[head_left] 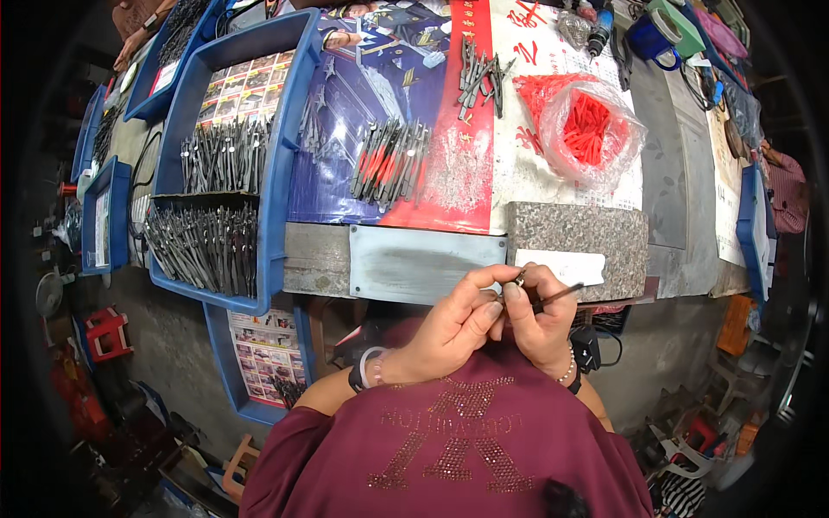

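Note:
Both my hands meet in front of my chest, at the near edge of the table. My left hand (466, 319) is closed, with thumb and forefinger pinched at one end of a slim dark metal piece (563, 294). My right hand (540, 319) is closed round the same piece, and its thin dark shaft sticks out to the right past the fingers. My fingers hide most of it, so its exact kind cannot be told. Just beyond my hands lie a white paper slip (566, 266) and a speckled stone block (579, 226).
A blue tray (275, 173) at left holds many slim dark metal pieces. More pieces, some with red parts (390, 164), lie on the printed sheet. A clear bag of red pieces (591, 129) stands at right, near a blue mug (654, 39). A metal plate (427, 262) lines the front edge.

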Demonstrator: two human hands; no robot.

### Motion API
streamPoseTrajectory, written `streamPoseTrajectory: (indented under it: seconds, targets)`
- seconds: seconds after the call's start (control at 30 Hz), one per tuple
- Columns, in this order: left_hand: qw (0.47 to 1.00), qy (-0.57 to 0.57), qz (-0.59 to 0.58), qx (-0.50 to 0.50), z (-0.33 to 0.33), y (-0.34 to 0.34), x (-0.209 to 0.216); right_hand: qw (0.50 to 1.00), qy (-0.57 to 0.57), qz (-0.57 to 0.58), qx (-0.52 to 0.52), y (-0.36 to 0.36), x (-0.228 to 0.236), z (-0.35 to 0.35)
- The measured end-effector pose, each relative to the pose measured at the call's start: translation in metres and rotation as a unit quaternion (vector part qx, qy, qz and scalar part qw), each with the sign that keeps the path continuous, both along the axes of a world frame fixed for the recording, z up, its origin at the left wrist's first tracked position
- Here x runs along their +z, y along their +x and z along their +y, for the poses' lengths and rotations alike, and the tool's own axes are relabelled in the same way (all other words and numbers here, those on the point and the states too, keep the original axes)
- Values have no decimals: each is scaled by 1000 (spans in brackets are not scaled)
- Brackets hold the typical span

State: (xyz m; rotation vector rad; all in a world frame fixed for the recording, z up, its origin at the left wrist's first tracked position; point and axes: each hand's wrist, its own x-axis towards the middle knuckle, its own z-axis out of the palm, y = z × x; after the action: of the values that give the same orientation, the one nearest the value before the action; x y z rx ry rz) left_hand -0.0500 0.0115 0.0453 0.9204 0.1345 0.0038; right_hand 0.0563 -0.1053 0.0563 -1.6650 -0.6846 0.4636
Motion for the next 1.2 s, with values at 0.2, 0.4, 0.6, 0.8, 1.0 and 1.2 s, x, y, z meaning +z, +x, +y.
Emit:
streamPoseTrajectory:
  seconds: [0.2, 0.4, 0.6, 0.8, 1.0, 1.2]
  targets:
    - [998, 58, 30, 22, -2, 1, 4, 995, -56, -88, -10, -1, 2, 4]
    - [947, 298, 80, 86, 34, 5, 15, 987, -32, 147, 60, 15, 12, 2]
    - [868, 392, 127, 277, 107, 33, 7, 925, 68, 363, 84, 24, 21, -13]
    - [697, 626, 133, 323, 139, 69, -25, 947, -48, 300, 106, 29, 27, -24]
    - [574, 742, 110, 328, 135, 81, -26, 952, -107, 247, 149, 35, 31, -34]
    - [658, 685, 58, 306, 121, 125, -12, 952, -123, 235, 153, 40, 34, -42]
